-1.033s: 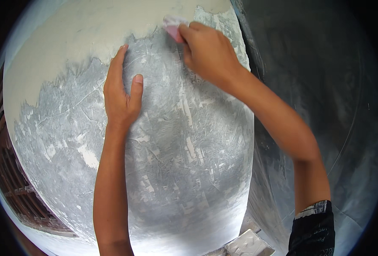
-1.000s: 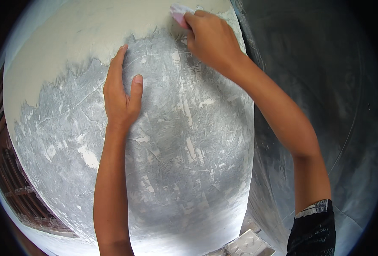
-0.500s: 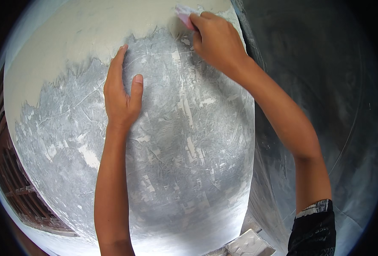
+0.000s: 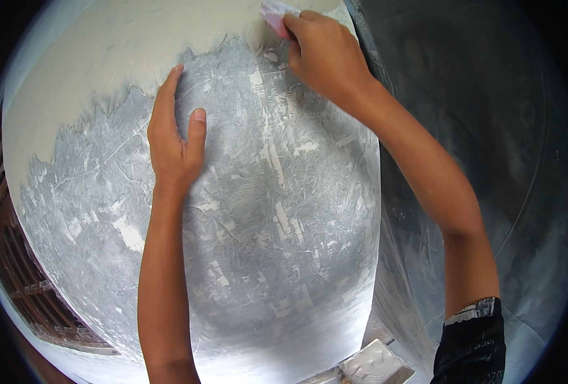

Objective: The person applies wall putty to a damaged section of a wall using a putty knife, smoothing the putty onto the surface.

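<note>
- Sleeve, right, black (image 4: 470,349): we record one garment bearing print.
- Lettering, pale (image 4: 484,344): we count several short lines, small and slanted; we cannot read the wording whole.

Your right hand (image 4: 329,57) hides gripped end of pink-and-white tool (image 4: 276,18); full tool shape unclear. Upper edge cuts off grey-and-cream panel (image 4: 124,51). Lower edge crops your left forearm (image 4: 163,288), black sleeve (image 4: 470,345) and tray (image 4: 402,371). Contact between your left hand (image 4: 174,150) and panel: cannot tell. Slatted brown object (image 4: 28,275) at left: dim, kind unclear.
</note>
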A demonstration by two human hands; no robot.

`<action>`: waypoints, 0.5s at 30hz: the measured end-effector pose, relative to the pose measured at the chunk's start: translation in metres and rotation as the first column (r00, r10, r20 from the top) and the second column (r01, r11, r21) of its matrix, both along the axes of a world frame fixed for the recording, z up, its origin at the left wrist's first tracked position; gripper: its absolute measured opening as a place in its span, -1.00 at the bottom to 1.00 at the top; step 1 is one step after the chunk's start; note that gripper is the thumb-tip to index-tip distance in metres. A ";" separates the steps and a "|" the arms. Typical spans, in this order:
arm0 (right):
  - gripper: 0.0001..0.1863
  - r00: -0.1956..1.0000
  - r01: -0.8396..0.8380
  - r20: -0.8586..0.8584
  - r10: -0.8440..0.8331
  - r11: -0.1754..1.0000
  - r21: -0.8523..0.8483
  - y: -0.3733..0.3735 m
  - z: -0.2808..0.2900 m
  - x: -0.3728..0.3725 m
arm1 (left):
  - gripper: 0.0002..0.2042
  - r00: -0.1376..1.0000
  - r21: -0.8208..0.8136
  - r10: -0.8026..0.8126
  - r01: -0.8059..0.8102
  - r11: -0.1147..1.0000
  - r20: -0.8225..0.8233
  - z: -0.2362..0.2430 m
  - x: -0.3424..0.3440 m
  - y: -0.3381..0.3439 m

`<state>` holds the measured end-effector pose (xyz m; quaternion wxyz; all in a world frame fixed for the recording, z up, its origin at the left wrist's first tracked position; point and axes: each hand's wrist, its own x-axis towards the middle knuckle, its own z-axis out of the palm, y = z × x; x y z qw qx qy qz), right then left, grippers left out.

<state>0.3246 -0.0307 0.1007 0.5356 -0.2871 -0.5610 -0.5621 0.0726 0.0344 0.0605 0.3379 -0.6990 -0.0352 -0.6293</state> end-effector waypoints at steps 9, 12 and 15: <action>-0.78 0.993 0.081 0.101 -0.055 0.960 -0.267 0.018 -0.075 -0.022 | -0.40 1.000 -0.013 0.008 -0.007 1.000 0.019 -0.001 -0.006 0.003; -0.77 0.996 -0.056 0.059 0.073 0.967 -0.248 -0.011 -0.062 -0.032 | -0.40 0.999 -0.014 0.046 -0.046 0.999 0.009 -0.002 -0.006 -0.001; -0.86 0.998 -0.023 -0.054 0.020 0.999 -0.048 -0.007 0.007 -0.005 | -0.40 1.000 -0.007 0.010 -0.010 1.000 0.005 -0.002 -0.001 -0.002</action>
